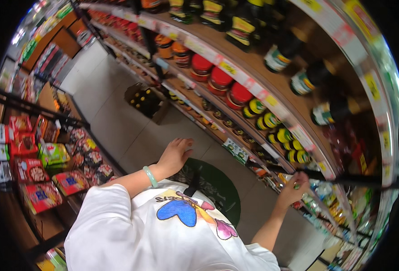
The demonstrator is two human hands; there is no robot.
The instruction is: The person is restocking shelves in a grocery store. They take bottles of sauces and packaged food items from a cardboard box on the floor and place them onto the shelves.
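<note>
My left hand (176, 156), with a pale green bangle (150, 176) on its wrist, is held out over the tiled floor with nothing in it. Its fingers are slightly bent, and the thumb stands apart. On the right, my right hand (293, 190) is raised beside the shelf front, blurred, with bent fingers and no goods visible in it. A small green spot on a finger looks like a ring. I cannot tell whether this hand touches the shelf. Nearest it are a dark shelf upright (351, 180) and jars with yellow-green lids (298, 156).
Red-lidded jars (221, 77) and dark bottles (302, 81) line the right shelving. An open carton of bottles (147, 101) stands on the aisle floor (131, 142). Packaged foods (38, 198) fill the left rack. A dark green apron (216, 189) hangs at my waist.
</note>
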